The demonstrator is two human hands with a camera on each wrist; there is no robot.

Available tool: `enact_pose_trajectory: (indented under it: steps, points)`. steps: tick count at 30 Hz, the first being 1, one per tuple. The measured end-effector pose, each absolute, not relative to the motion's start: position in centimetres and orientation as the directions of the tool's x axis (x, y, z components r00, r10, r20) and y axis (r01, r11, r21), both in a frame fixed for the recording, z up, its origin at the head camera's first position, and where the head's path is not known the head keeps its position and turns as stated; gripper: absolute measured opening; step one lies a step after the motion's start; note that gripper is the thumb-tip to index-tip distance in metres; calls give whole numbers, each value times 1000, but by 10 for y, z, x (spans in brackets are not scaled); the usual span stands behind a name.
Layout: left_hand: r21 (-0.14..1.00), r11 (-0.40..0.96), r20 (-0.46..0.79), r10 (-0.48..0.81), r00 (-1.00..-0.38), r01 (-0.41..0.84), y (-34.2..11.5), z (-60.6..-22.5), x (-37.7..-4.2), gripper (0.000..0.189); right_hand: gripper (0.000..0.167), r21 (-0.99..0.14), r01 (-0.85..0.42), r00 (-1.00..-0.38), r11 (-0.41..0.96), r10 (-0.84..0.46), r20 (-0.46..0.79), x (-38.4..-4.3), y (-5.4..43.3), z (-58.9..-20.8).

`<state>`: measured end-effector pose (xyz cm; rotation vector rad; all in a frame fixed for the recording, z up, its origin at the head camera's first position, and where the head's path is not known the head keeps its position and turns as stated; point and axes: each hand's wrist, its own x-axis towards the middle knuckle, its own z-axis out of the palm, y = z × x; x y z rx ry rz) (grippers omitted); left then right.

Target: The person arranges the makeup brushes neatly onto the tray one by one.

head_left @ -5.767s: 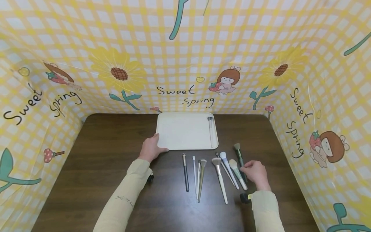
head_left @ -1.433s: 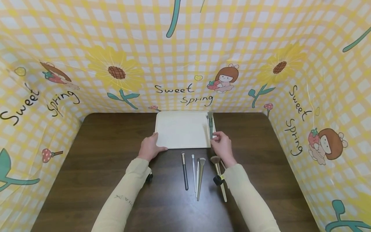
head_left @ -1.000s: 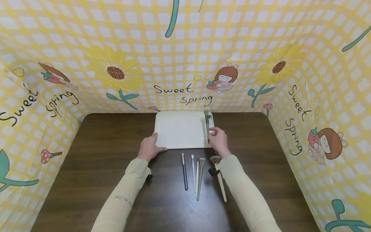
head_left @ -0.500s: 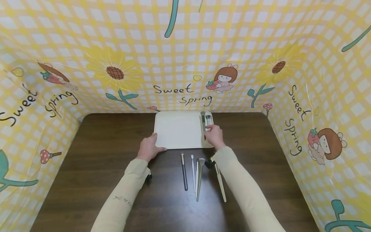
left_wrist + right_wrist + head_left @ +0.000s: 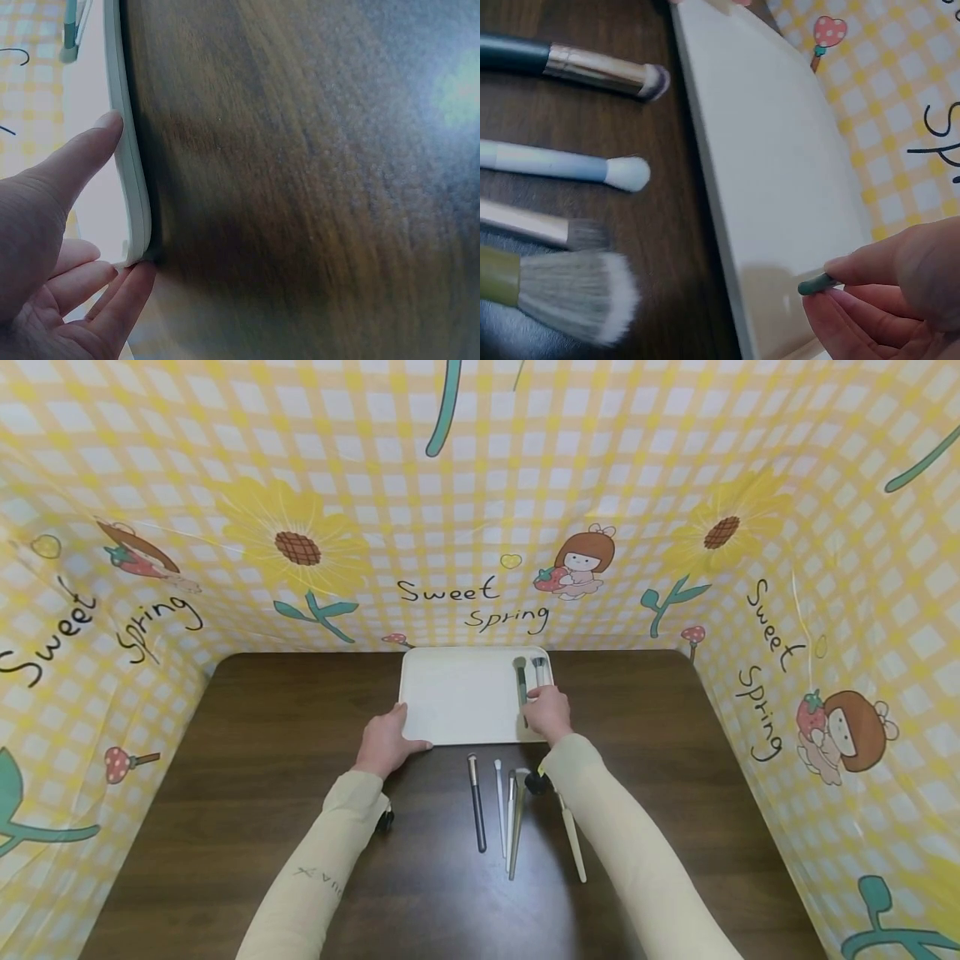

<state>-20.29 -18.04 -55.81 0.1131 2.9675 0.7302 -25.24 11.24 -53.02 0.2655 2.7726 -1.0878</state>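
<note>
A white tray [image 5: 457, 693] lies at the back of the table. My left hand [image 5: 384, 742] holds its front left corner, with the thumb [image 5: 97, 142] along the front rim and the fingers at the side. Inside the tray's right part, my right hand [image 5: 550, 712] pinches a green makeup brush [image 5: 521, 672] by its handle, bristles pointing to the back. In the right wrist view, the handle's end [image 5: 810, 287] sticks out between thumb and fingers. Right of it, a second makeup brush [image 5: 538, 664] lies in the tray, its lower handle hidden by the hand.
On the table [image 5: 300, 693] in front of the tray lie a black-handled brush [image 5: 477, 806], a thin pale brush [image 5: 500, 802], a narrow white brush [image 5: 510, 827] and an olive-handled brush [image 5: 517, 839]. My right arm partly covers a cream-handled brush [image 5: 573, 843]. Patterned cloth [image 5: 480, 510] walls the table.
My right hand took the green brush from the table's right side and carried it left over the tray, then shifted it left and down beside the other brush. The left hand stayed at the corner.
</note>
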Motion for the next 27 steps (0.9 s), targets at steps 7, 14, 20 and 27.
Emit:
enact_pose_trajectory:
  steps: [7,14,20,27]
  points:
    - [469,882,-71,89,-994,45,-180,-555,-202,92,32,-621,181,-981,763,97,-166,-248,109,-532]
    - [468,882,-65,92,-994,51,-180,-557,-202,91,18,-583,130,-990,802,77,-114,-248,108,-533]
    - [471,880,-43,92,-995,61,-180,-558,-201,90,16,-537,126,-990,834,72,-120,-251,108,-531]
    - [472,879,-31,98,-995,72,-181,-561,-202,90,9,-499,147,-986,854,88,-140,-253,111,-531]
